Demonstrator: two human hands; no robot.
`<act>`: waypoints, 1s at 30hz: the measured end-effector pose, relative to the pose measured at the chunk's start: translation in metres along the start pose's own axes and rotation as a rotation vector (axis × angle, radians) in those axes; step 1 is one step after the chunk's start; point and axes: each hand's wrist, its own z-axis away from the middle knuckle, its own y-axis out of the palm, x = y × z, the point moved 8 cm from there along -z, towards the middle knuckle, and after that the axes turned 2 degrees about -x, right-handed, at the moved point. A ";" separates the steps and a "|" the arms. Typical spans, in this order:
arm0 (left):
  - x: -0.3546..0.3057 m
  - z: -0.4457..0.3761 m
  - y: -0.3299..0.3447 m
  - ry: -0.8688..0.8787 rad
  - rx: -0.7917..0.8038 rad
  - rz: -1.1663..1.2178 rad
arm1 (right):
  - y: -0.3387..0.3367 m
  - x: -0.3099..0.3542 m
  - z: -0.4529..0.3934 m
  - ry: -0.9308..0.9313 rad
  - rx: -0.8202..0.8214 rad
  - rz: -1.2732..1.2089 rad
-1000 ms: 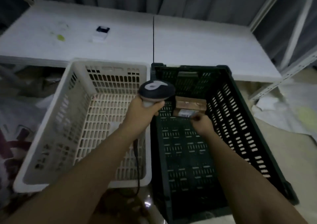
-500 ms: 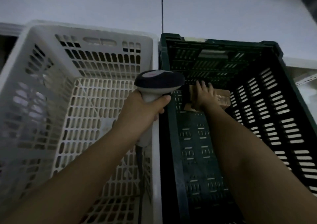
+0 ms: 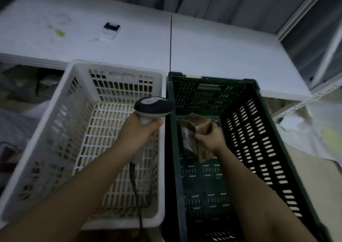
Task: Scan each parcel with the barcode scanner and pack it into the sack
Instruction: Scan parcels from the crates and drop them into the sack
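There is only one view, from the camera on the person's head. It looks forward and steeply down, close above the white crate (image 3: pixel 114 149) and the green crate (image 3: pixel 240 149), with the table (image 3: pixel 222 52) behind them.

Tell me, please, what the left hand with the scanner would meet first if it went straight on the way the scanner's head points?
Probably the far wall of the white crate: the left hand aims the barcode scanner forward along the rim it shares with the green crate. Depth is unclear.
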 end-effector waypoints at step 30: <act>-0.127 0.329 -0.150 0.400 -0.297 0.224 | -0.113 0.173 0.357 -0.373 0.084 -0.807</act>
